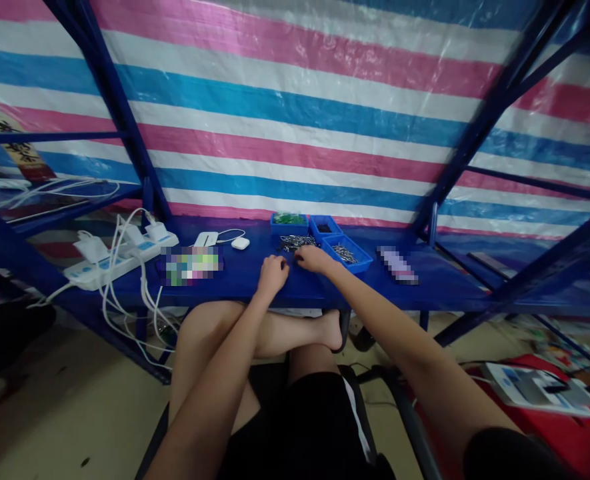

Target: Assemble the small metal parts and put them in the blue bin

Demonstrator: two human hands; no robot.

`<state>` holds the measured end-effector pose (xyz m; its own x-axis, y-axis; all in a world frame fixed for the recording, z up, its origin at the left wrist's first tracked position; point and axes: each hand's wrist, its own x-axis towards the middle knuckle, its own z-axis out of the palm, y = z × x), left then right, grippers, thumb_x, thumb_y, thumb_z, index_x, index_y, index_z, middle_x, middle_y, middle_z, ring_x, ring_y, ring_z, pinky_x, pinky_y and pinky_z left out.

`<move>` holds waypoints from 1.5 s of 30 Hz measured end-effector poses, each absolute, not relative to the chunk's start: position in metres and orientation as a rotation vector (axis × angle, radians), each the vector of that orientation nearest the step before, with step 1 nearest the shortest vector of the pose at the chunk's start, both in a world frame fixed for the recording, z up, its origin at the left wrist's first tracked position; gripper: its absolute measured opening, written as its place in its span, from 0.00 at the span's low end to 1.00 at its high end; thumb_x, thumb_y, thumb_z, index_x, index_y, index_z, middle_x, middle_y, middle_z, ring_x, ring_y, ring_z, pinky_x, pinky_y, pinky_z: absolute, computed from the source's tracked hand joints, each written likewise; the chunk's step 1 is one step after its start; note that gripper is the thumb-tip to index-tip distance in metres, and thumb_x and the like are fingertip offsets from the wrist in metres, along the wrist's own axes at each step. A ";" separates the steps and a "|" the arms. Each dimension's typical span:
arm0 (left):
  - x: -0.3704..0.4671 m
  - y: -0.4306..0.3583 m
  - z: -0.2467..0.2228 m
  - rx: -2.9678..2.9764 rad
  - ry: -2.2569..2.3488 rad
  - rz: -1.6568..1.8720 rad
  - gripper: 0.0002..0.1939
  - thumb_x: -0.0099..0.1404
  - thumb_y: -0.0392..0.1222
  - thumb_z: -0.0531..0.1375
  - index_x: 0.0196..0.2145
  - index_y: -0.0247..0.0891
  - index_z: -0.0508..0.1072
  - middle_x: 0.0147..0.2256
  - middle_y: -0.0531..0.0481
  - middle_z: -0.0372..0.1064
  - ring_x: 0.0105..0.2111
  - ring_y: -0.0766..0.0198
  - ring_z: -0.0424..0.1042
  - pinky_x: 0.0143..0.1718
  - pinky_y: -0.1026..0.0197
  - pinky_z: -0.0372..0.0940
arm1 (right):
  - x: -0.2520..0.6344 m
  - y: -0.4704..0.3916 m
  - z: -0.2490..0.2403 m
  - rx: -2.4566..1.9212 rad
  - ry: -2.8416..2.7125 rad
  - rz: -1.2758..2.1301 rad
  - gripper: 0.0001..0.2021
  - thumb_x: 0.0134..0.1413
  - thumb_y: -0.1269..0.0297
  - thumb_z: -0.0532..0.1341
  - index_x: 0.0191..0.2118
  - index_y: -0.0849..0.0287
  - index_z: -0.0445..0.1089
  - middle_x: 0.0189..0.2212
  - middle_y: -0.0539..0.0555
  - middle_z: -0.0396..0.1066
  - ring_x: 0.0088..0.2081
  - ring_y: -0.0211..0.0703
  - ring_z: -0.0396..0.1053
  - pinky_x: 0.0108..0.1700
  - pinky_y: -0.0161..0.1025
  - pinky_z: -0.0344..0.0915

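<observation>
At the middle of the blue table (239, 281), both your hands are at work beside a loose pile of small metal parts (295, 241). Judged step: handling single parts at the pile. Your right hand (313, 259) is at the pile's near edge, fingers bent downward; whether they grip a part cannot be told. Your left hand (274, 272) is just in front of the pile, fingers curled inward; a dark spot shows at the fingertips, but part or shadow cannot be told.

Judged requirement for the next move: a fine fingertip pinch, with both wrists low and steady.

Note the edges. Behind the pile stands a tray of green items (289, 229); to its right, a small tray of dark pieces (329, 235) and, nearer you, a tray of silver parts (359, 268). Your right forearm passes close to the latter; mind its wall. Leftward, the working room extends to the white case (240, 244) and a pixelated flat item (189, 267); rightward, beyond the trays, to a second pixelated item (397, 265). The table's front edge runs close below your wrists.
</observation>
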<state>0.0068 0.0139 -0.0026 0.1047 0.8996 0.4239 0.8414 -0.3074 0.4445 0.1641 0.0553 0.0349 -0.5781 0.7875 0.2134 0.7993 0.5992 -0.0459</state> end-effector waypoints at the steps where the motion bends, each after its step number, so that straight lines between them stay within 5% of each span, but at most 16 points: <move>1: 0.006 0.015 -0.003 2.248 1.796 1.001 0.12 0.59 0.37 0.52 0.37 0.34 0.73 0.36 0.41 0.68 0.38 0.56 0.65 0.44 0.56 0.59 | 0.163 0.053 0.033 -1.313 -2.615 -0.094 0.10 0.50 0.72 0.56 0.37 0.61 0.72 0.35 0.61 0.71 0.38 0.49 0.68 0.41 0.39 0.60; 14: 0.008 0.009 -0.002 2.382 1.518 0.952 0.11 0.60 0.43 0.54 0.37 0.38 0.74 0.36 0.45 0.71 0.38 0.59 0.67 0.43 0.58 0.60 | 0.165 -0.004 0.011 -1.327 -2.312 -0.073 0.08 0.58 0.69 0.50 0.39 0.61 0.65 0.35 0.58 0.68 0.40 0.43 0.64 0.43 0.37 0.59; 45: 0.007 0.010 -0.003 2.200 1.343 1.106 0.09 0.57 0.41 0.55 0.33 0.37 0.74 0.34 0.47 0.73 0.35 0.61 0.70 0.40 0.61 0.63 | 0.173 0.000 0.000 -1.194 -2.114 0.277 0.08 0.55 0.69 0.54 0.38 0.60 0.68 0.35 0.53 0.70 0.37 0.38 0.66 0.42 0.35 0.59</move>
